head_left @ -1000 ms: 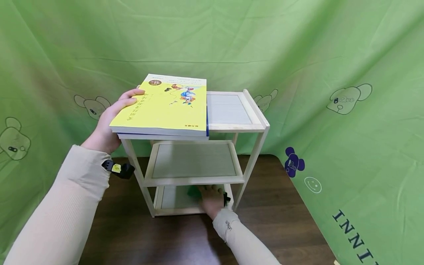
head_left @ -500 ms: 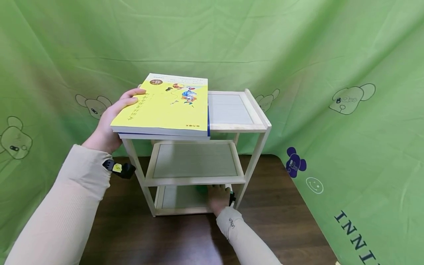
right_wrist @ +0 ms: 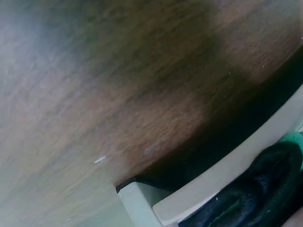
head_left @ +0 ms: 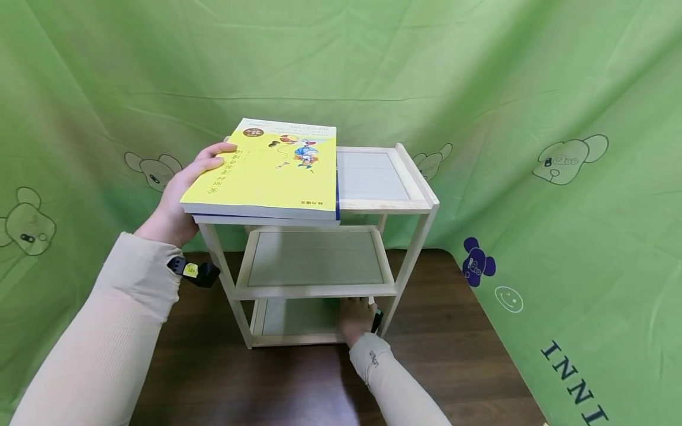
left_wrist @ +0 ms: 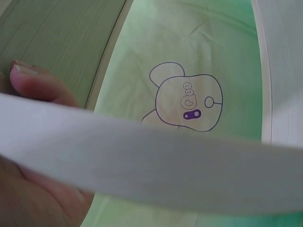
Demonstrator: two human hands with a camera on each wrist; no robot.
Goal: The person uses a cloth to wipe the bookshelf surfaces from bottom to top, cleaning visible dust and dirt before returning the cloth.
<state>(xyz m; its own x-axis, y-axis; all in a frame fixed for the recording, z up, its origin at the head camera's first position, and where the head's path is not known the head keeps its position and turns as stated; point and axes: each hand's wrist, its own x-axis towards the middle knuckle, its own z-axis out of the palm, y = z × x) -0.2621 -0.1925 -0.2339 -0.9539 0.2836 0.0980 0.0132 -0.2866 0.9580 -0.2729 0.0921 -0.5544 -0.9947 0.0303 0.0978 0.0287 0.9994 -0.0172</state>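
My left hand [head_left: 178, 201] grips the left end of the white rack's top shelf [head_left: 373, 174]. Two fingers lie over the edge of a yellow book [head_left: 277, 174], the upper of two stacked there. In the left wrist view, fingertips [left_wrist: 28, 71] curl below the shelf, partly hidden behind a pale leg [left_wrist: 156, 165]. Down on the bottom shelf [head_left: 288, 316], my right hand [head_left: 354, 319] holds a bunched black and green cloth [right_wrist: 255, 184] at the right end. The middle shelf's rail partly covers that hand.
The bare middle shelf [head_left: 317, 257] sits between the two hands. Brown wooden floor [head_left: 453, 355] lies around the rack. A green curtain [head_left: 373, 59] with printed bear heads hangs behind and at both sides.
My right hand has slid right along the bottom shelf with the cloth, toward the front right leg. The left hand keeps its place on the top shelf and books.
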